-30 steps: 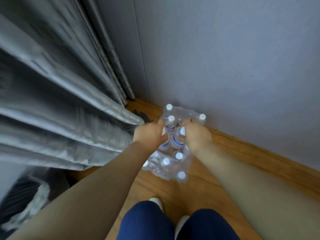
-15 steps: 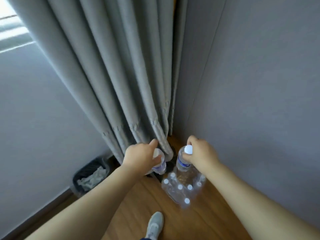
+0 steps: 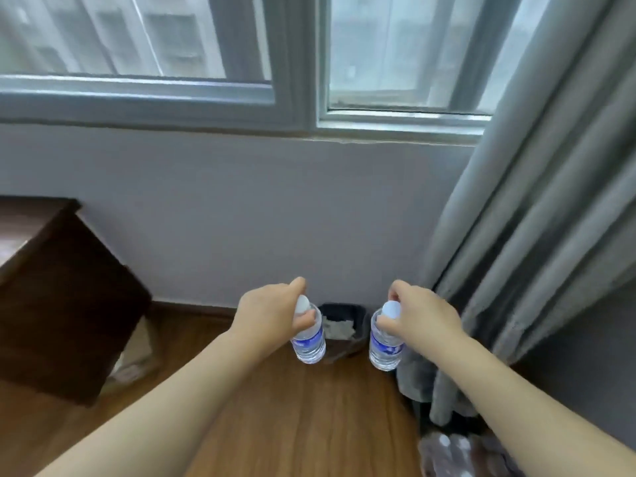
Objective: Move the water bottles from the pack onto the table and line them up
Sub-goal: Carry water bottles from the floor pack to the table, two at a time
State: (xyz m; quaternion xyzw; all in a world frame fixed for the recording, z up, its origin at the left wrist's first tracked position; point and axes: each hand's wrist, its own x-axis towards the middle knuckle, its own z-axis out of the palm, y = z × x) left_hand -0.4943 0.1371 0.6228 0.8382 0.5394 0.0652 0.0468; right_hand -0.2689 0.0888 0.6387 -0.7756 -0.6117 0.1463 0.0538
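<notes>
My left hand grips one clear water bottle by its neck, under the white cap, and the bottle hangs above the wooden floor. In my right hand a second water bottle with a blue label hangs the same way. The plastic pack with more white-capped bottles lies blurred on the floor at the lower right. A dark wooden table stands at the left, with only its corner and side showing.
A dark waste bin with crumpled paper stands against the wall between the two bottles. Grey curtains hang at the right, down to the floor. A window runs across the top. Something pale lies under the table.
Both hands have lifted a bottle out of the pack and carried it up and away. My view has swung left from the curtain corner to the window wall and the table.
</notes>
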